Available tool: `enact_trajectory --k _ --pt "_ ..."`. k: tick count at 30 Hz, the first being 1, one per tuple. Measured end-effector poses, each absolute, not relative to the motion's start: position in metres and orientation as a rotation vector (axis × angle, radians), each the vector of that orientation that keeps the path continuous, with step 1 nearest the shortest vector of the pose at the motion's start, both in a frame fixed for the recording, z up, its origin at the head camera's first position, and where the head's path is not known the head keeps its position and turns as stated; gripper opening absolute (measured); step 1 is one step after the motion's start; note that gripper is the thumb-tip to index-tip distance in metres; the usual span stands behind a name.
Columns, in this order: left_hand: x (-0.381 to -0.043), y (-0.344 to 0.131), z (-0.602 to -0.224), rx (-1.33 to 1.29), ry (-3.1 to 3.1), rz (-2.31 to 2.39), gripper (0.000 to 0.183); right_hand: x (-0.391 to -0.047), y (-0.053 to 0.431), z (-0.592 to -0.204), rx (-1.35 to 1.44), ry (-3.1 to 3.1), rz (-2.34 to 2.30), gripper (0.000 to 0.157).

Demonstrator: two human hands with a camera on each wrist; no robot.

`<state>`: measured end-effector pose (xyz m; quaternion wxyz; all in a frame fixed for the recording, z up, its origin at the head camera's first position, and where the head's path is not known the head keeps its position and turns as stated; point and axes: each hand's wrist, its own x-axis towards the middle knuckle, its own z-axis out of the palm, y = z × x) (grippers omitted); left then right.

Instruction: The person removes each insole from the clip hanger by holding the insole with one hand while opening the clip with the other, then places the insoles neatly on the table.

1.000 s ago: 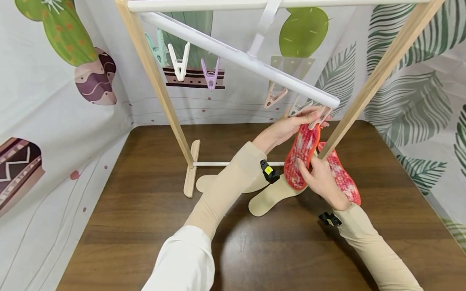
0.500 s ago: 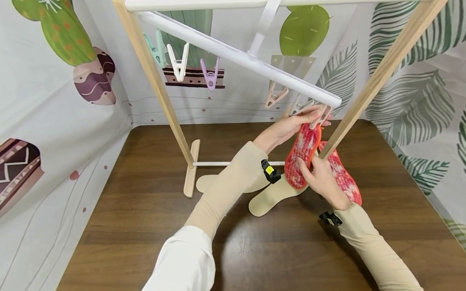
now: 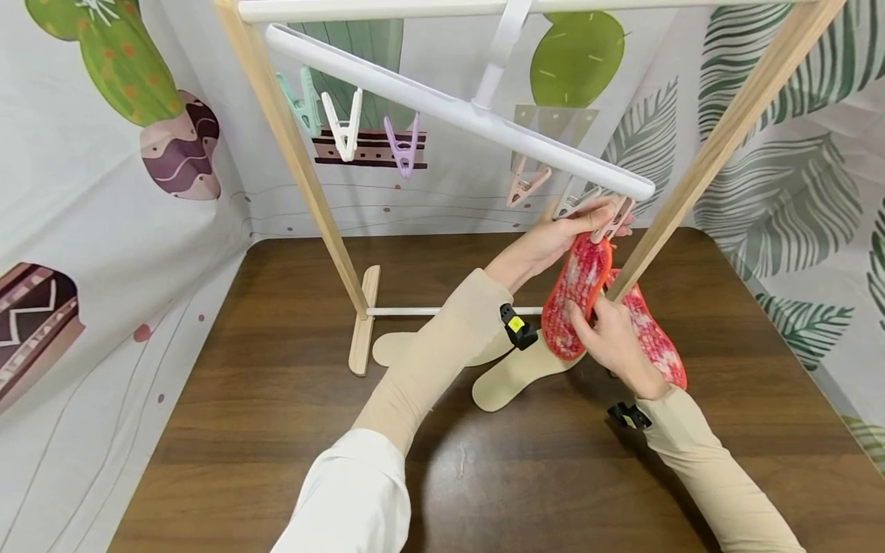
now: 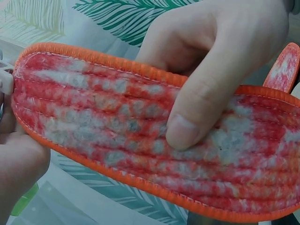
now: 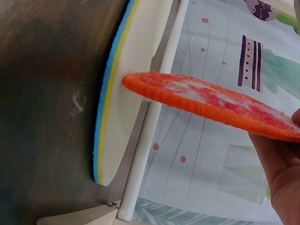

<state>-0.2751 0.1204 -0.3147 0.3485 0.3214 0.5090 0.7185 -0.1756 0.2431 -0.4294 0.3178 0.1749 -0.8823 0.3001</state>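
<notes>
In the head view, my left hand (image 3: 556, 234) grips around the pale pink clothespin (image 3: 612, 219) at the right end of the hanging white bar (image 3: 456, 107). The clothespin's tips meet the upper end of a red-and-white insole (image 3: 572, 307) with orange edging. My right hand (image 3: 618, 342) holds this insole by its middle, thumb on the near face; the left wrist view shows that thumb (image 4: 187, 122) across the quilted surface. The insole's lower end hangs over a cream insole (image 3: 508, 384). Behind my right hand lies a second red insole (image 3: 653, 342).
A wooden rack has posts at left (image 3: 311, 184) and right (image 3: 698, 169), the right one close by my right hand. Several other clothespins hang along the bar, including a purple one (image 3: 403, 146). Another cream insole (image 3: 392, 348) lies partly under my left forearm on the brown table (image 3: 276, 445).
The hanging bar has swung slightly, its right end and the clothespins shifting a little to the right. My left hand has moved slightly right with it; both hands keep their hold.
</notes>
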Motion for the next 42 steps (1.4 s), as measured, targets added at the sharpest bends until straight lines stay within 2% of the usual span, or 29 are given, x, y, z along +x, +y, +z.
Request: enact_trajectory --k 28,42 --pt "-0.276 0.131 -0.312 0.866 1.319 1.92 0.04 -0.175 0.249 -0.437 0.389 -2.175 0.837 0.01" --pt "-0.274 0.142 -0.308 0.829 1.297 1.966 0.039 -0.171 0.25 -0.422 0.286 -1.885 0.926 0.013"
